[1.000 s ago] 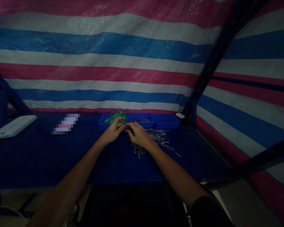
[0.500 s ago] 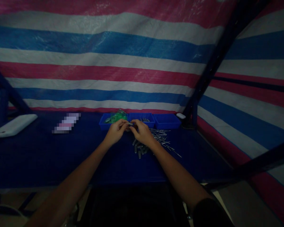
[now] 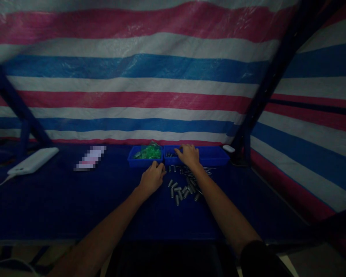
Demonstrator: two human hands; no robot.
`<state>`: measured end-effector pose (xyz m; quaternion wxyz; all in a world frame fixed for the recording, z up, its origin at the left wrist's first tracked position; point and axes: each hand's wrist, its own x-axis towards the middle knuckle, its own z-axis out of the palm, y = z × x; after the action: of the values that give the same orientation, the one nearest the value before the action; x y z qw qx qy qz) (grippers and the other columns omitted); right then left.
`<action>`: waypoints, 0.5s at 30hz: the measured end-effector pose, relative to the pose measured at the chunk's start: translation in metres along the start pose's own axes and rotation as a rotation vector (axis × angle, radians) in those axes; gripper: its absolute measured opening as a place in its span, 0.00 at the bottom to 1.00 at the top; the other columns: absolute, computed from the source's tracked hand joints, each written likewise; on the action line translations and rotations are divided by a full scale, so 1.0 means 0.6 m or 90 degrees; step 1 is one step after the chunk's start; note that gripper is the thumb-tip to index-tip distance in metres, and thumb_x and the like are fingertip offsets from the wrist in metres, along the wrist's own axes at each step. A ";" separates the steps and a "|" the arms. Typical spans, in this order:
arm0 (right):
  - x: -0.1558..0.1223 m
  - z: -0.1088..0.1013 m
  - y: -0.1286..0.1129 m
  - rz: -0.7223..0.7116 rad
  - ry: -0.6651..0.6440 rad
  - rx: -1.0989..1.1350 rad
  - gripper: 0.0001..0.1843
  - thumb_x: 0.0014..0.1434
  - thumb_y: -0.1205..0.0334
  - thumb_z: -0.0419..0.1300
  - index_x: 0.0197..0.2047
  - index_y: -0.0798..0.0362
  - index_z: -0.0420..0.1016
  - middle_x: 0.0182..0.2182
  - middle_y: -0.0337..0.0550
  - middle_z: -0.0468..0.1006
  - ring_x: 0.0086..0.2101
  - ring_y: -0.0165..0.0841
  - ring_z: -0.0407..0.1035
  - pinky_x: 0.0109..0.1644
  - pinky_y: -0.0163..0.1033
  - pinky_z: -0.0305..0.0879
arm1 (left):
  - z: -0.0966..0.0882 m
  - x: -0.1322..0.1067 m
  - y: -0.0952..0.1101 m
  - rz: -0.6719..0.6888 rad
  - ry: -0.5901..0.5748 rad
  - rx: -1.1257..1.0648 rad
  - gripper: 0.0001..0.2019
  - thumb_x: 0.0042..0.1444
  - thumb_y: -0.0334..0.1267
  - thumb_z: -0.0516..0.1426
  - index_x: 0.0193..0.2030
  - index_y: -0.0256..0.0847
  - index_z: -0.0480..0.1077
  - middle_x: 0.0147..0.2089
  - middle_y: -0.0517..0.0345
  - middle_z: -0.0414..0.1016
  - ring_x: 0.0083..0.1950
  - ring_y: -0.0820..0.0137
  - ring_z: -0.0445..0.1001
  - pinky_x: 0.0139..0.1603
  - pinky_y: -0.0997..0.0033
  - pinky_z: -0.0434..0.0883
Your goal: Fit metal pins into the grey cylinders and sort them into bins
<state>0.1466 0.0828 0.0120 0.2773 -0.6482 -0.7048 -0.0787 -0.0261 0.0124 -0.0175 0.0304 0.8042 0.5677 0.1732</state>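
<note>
My left hand (image 3: 152, 178) rests low over the table in front of the green-filled bin. Its fingers are curled together; a small thing may be at the fingertips, but I cannot make it out. Over the middle blue bin (image 3: 177, 147) reaches my right hand (image 3: 189, 156), thumb apart from the other fingers, with nothing visible in it. Small dark metal pieces (image 3: 170, 154) lie inside that bin. Between my arms are several short grey metal cylinders (image 3: 177, 200) on the table. Thin metal rods (image 3: 209, 173) lie in a loose pile, partly hidden by my right forearm.
Bright green plastic pieces (image 3: 151, 152) fill the left blue bin (image 3: 145, 163). A third blue bin (image 3: 215, 154) adjoins on the right, near a small white case (image 3: 228, 148). Farther left are a blurred flat object (image 3: 90, 157) and a white device (image 3: 34, 161) with a cable.
My hands were together at a small metal piece before the bins. They have parted: the right moved onto the middle bin, the left stayed low. The camera view has shifted.
</note>
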 end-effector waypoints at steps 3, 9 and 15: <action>-0.028 -0.013 0.003 -0.060 0.021 0.042 0.15 0.58 0.52 0.50 0.37 0.53 0.72 0.38 0.50 0.74 0.42 0.40 0.63 0.44 0.45 0.57 | 0.001 0.004 -0.004 0.027 0.009 -0.066 0.05 0.56 0.36 0.49 0.37 0.40 0.64 0.40 0.52 0.65 0.43 0.63 0.68 0.44 0.63 0.65; -0.091 -0.051 -0.009 -0.295 -0.052 0.211 0.14 0.54 0.59 0.58 0.44 0.53 0.69 0.35 0.43 0.73 0.38 0.34 0.63 0.44 0.39 0.57 | -0.003 0.020 -0.007 0.016 0.022 -0.481 0.07 0.56 0.39 0.49 0.36 0.39 0.63 0.30 0.60 0.68 0.34 0.71 0.68 0.36 0.71 0.65; -0.102 -0.051 -0.034 -0.367 -0.080 0.304 0.04 0.56 0.67 0.55 0.37 0.53 0.68 0.30 0.40 0.71 0.33 0.31 0.63 0.40 0.37 0.58 | -0.005 0.024 -0.005 -0.032 0.059 -0.709 0.10 0.53 0.43 0.52 0.37 0.39 0.59 0.24 0.65 0.65 0.26 0.75 0.66 0.28 0.76 0.61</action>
<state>0.1364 0.0120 0.0124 0.3436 -0.3440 -0.8723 0.0528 -0.0252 0.0260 -0.0121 0.4299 0.6446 0.4101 0.4811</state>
